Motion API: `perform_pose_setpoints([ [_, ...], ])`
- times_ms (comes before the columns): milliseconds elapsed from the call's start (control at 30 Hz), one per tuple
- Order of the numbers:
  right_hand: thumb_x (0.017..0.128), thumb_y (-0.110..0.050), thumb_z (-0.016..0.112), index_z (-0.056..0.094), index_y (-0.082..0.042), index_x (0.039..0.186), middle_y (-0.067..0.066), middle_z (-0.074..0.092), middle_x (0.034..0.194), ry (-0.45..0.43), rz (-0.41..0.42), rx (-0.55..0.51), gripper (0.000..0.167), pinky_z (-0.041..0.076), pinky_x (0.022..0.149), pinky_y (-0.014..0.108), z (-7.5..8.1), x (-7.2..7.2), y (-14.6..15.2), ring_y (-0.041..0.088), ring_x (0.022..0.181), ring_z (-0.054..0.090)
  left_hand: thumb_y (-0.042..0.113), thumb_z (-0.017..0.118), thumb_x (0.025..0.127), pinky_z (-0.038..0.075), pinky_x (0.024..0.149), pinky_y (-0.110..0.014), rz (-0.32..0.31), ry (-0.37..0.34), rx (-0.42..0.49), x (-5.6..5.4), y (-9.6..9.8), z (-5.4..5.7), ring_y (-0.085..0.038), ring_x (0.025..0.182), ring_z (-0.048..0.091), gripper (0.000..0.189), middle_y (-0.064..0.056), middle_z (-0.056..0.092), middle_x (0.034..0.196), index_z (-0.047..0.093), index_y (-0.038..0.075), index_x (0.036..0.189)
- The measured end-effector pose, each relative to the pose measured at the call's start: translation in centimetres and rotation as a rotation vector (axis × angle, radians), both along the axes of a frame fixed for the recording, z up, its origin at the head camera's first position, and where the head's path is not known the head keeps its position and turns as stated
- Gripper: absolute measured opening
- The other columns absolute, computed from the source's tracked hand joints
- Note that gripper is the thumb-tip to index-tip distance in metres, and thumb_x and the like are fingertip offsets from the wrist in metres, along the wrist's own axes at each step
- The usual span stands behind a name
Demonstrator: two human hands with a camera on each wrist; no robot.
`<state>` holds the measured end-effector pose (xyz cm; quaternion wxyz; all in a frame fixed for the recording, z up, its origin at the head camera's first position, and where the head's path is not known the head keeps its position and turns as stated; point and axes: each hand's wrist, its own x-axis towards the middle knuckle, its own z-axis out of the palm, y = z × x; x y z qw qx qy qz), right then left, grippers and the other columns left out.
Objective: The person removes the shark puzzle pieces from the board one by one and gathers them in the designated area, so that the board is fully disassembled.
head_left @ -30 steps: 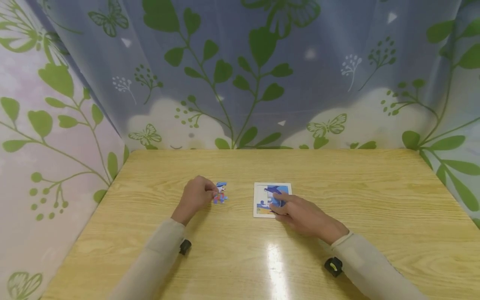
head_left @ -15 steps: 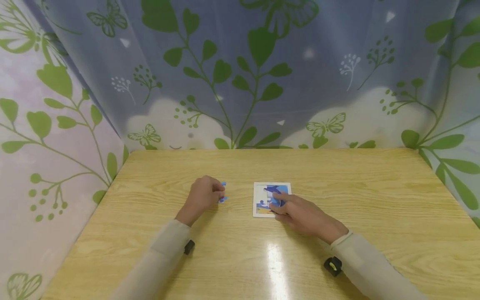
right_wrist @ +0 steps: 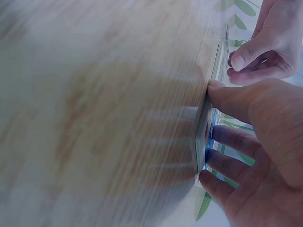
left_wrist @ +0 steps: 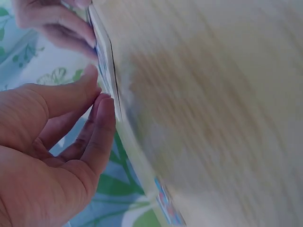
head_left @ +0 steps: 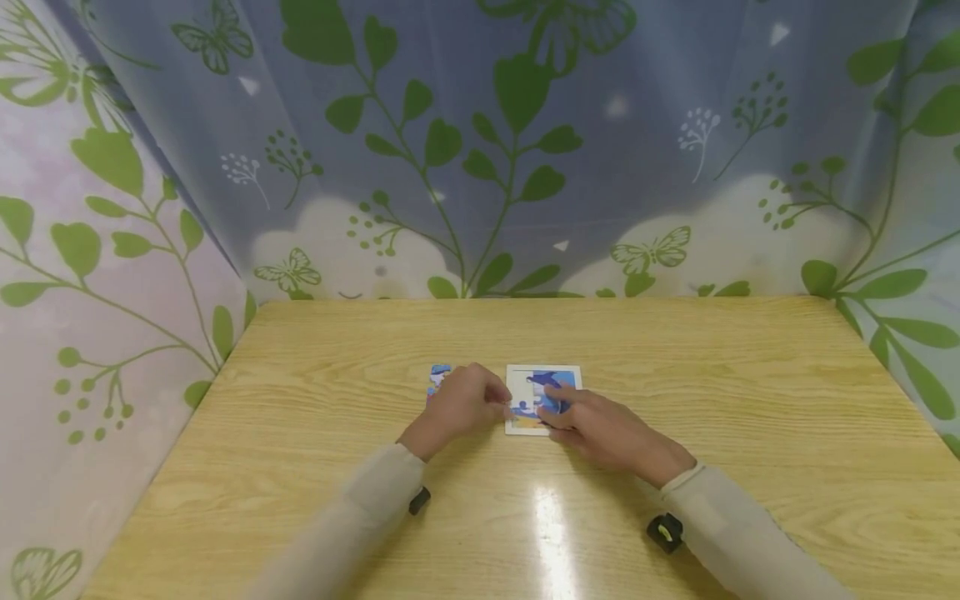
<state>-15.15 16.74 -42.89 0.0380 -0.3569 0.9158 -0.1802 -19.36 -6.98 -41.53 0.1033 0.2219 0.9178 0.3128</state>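
Note:
A square jigsaw puzzle board with a white border lies on the table, its blue sea-animal picture partly filled in and the upper left part bare. My right hand holds the board at its right side, thumb at the near edge and fingers over the picture. At the board's left edge is my left hand, thumb and fingertips pinching a small puzzle piece that the fingers mostly hide. Loose puzzle pieces lie left of the board, partly behind the left hand; in the left wrist view, these pieces show low down.
The wood-grain table runs back to a patterned curtain with leaves and butterflies. Another stretch of printed cloth hangs along the left side. A bright reflection lies on the tabletop in front of the board.
My left hand has come from the loose pieces rightward to the board's left edge, with a piece in its fingers. The right hand and the board have stayed in place.

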Motion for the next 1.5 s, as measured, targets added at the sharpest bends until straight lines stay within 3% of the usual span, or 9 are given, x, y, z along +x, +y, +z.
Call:
perform_pose_setpoints([
  [167, 0.100, -0.014, 0.066, 0.063, 0.001, 0.133, 0.030, 0.048, 0.146, -0.006, 0.000, 0.006, 0.037, 0.048, 0.101, 0.055, 0.0, 0.1, 0.0, 0.047, 0.134, 0.047, 0.017, 0.087, 0.081, 0.055, 0.073, -0.028, -0.030, -0.013, -0.036, 0.3, 1.0, -0.2, -0.013, 0.081, 0.065, 0.019, -0.001, 0.074, 0.089, 0.079, 0.006, 0.095],
  [600, 0.099, -0.014, 0.066, 0.064, 0.002, 0.131, 0.031, 0.049, 0.144, 0.010, 0.013, -0.010, 0.036, 0.049, 0.099, 0.055, 0.0, 0.1, 0.1, 0.048, 0.131, 0.050, 0.015, 0.092, 0.073, 0.052, 0.071, -0.024, 0.025, -0.017, -0.028, 0.2, 1.5, -0.6, -0.010, 0.075, 0.060, 0.024, 0.002, 0.068, 0.082, 0.076, 0.008, 0.089],
  [900, 0.100, -0.015, 0.065, 0.063, 0.000, 0.133, 0.029, 0.047, 0.147, -0.012, -0.013, 0.005, 0.037, 0.047, 0.101, 0.056, 0.0, 0.2, 0.1, 0.047, 0.133, 0.048, 0.007, 0.083, 0.083, 0.054, 0.069, -0.026, 0.053, -0.016, 0.076, 0.4, 1.3, -0.6, -0.010, 0.072, 0.064, 0.007, 0.002, 0.071, 0.079, 0.076, 0.007, 0.085],
  [1233, 0.099, -0.014, 0.066, 0.065, 0.001, 0.131, 0.030, 0.049, 0.144, 0.009, 0.002, -0.002, 0.036, 0.045, 0.103, 0.056, 0.1, 0.0, 0.1, 0.047, 0.132, 0.049, 0.006, 0.071, 0.094, 0.057, 0.070, -0.028, 0.070, -0.095, 0.240, 0.5, -0.1, -1.2, -0.012, 0.075, 0.068, 0.007, 0.001, 0.070, 0.081, 0.075, 0.008, 0.089],
  [1333, 0.099, -0.014, 0.066, 0.065, 0.002, 0.131, 0.031, 0.049, 0.144, 0.011, 0.009, -0.010, 0.035, 0.045, 0.103, 0.056, 0.1, -0.1, 0.1, 0.047, 0.132, 0.049, 0.005, 0.071, 0.095, 0.057, 0.067, -0.027, 0.092, -0.102, 0.231, 0.6, -1.1, -1.0, -0.013, 0.073, 0.067, 0.006, 0.000, 0.069, 0.081, 0.074, 0.008, 0.090],
  [1500, 0.100, -0.014, 0.065, 0.065, 0.002, 0.131, 0.031, 0.050, 0.144, 0.019, 0.017, -0.008, 0.034, 0.046, 0.103, 0.056, 0.2, 0.0, 0.1, 0.047, 0.132, 0.050, 0.006, 0.073, 0.093, 0.055, 0.068, -0.030, 0.116, -0.055, 0.187, 1.2, -3.3, -0.6, -0.012, 0.073, 0.065, 0.004, 0.002, 0.069, 0.081, 0.074, 0.007, 0.089],
])
